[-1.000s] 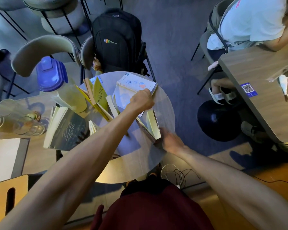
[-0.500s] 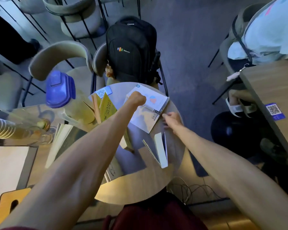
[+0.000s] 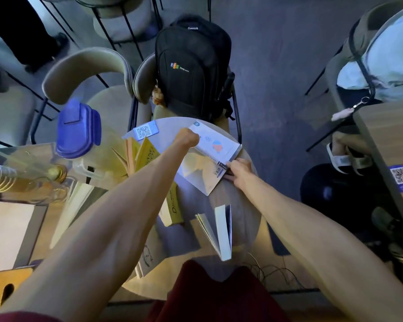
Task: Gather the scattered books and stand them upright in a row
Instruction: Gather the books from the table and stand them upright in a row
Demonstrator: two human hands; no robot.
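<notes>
A white paperback point(image 3: 209, 163) lying open, covers up, at the far edge of the round table point(image 3: 240, 205) is gripped by the closed left hand point(image 3: 187, 138) and pinched near its spine by the right hand point(image 3: 239, 169). A white book point(image 3: 221, 231) is stood upright nearby.

A dim grey-blue carpeted floor point(image 3: 277, 66) surrounds the small round counter point(image 3: 240, 201), with curved beige chairs point(image 3: 84, 66) on thin black legs behind it, a black backpack point(image 3: 191, 66) on one, and a wooden table point(image 3: 391, 135) at right.
</notes>
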